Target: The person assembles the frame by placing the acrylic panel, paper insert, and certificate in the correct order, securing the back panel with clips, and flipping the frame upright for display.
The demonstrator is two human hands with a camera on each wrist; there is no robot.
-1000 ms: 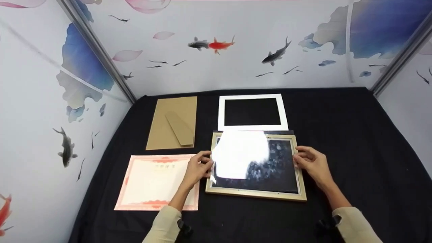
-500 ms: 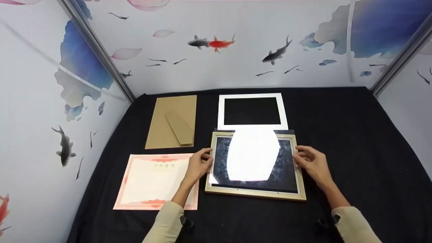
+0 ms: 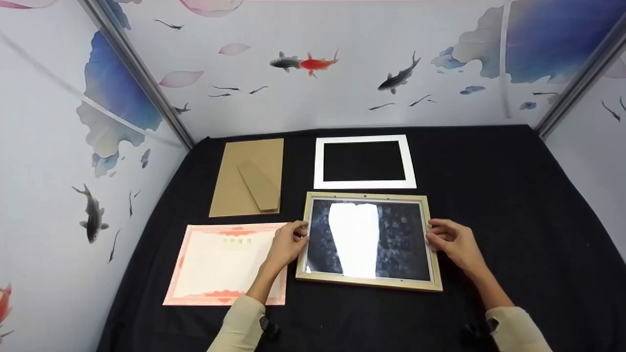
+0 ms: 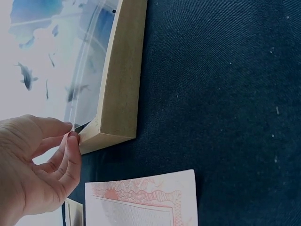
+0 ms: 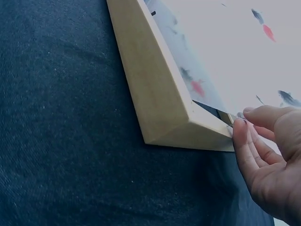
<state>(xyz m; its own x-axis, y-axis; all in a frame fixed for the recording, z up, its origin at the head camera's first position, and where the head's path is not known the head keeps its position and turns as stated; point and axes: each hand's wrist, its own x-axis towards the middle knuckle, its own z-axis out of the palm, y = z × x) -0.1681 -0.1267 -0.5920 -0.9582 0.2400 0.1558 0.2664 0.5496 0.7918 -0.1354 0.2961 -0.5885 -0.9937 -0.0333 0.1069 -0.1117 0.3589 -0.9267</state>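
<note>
A gold-coloured picture frame lies on the black cloth in front of me. A clear, glossy sheet covers its opening and mirrors a bright light. At the frame's left side my left hand pinches the sheet's edge between thumb and fingers; the left wrist view shows this hand close to a frame corner. My right hand pinches the opposite edge. In the right wrist view, the sheet tilts slightly above the frame's side near the fingertips. Whether its far edge rests fully inside is hard to tell.
Behind the frame lies a white mat board with a rectangular cut-out. A brown backing board with a stand leg is at back left. A red-bordered certificate lies left, partly under my left forearm. Printed walls enclose the cloth-covered table.
The clear sheet has shifted toward me, so its far edge no longer sticks out past the frame's back side. Both hands moved slightly with it. The light's reflection narrowed.
</note>
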